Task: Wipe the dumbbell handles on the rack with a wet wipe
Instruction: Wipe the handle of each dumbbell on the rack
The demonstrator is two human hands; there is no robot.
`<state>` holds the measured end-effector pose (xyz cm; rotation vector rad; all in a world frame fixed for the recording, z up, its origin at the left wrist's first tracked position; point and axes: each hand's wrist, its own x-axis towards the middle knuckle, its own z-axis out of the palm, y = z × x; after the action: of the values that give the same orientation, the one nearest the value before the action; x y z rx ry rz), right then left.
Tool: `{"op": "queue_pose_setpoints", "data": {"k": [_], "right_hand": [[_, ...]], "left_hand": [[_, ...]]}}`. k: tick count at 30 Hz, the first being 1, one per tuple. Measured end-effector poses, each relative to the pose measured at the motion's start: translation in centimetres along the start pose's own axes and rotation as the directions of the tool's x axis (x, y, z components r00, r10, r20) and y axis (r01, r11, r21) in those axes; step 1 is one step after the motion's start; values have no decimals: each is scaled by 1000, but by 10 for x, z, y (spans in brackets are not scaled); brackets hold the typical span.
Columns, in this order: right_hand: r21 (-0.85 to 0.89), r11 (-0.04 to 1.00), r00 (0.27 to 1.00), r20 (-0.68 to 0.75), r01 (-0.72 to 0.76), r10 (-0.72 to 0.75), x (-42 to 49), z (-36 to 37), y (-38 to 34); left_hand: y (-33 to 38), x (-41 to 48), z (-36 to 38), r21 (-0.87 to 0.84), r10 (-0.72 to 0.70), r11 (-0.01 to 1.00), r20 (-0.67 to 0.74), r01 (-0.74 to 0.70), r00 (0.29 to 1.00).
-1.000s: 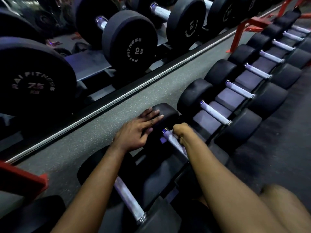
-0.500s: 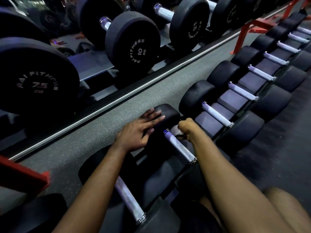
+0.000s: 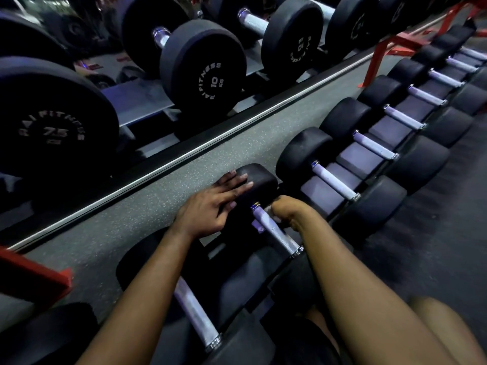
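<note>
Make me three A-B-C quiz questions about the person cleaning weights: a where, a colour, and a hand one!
1. Where does the left hand rest? A in a pocket; B on a dumbbell's black end; C on a ball.
2. What colour is the rack's frame? A red; B yellow; C green.
3. How is the right hand? A spread flat; B pointing up; C curled round a wipe.
Answers: 1 B: its fingers lie flat there. 2 A: the post is red. 3 C: it grips the white wipe beside the handle.

The room was dim. A grey floor (image 3: 147, 196) with small white specks ran beside a shiny silver strip (image 3: 184, 154). Red metal bars (image 3: 379, 51) stood far off. The dark floor (image 3: 448, 233) lay on the right.
</note>
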<state>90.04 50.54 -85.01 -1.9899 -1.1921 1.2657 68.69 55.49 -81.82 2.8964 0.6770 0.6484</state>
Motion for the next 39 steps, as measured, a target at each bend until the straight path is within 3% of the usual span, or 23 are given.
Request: {"op": "queue_pose_setpoints", "data": {"k": [3,7,13,16,21,26,29,34,37,39], "right_hand": [[-63,998,999,49,23,-20,3,0,3],[-40,999,997,-78,3,-6,7,-2,7],[-116,993,998,60,14,-7,-4,-5,3],[-32,999,1000,-19,-3,3,-2,-8,9],[86,996,995,103,-12,3,-4,-5,9],[150,989,998,60,14,-23,-4,-3,7],[87,996,988,153,15,-28,-14,-7,6],[56,998,993,105,39,-45,-7,-10,16],[95,994,983,170,54,-70,-6,-7,13],[27,999,977,210,40,-45,-9,-11,12]], "left_hand": [[-1,0,1,22,-10,1000,2,10,1000],[-2,0,2,30,-3,1000,3,3,1000],[-3,0,3,34,-8,999,6,8,1000],[-2,0,2,44,-17,999,7,16,1000],[-1,0,2,45,-29,999,18,28,999],[1,1,0,40,-36,999,23,35,999],[2,0,-1,44,-43,998,23,42,999],[1,0,1,49,-46,998,35,44,998],[0,0,1,64,-45,997,41,42,998],[-1,0,2,72,-38,997,40,35,998]]}}
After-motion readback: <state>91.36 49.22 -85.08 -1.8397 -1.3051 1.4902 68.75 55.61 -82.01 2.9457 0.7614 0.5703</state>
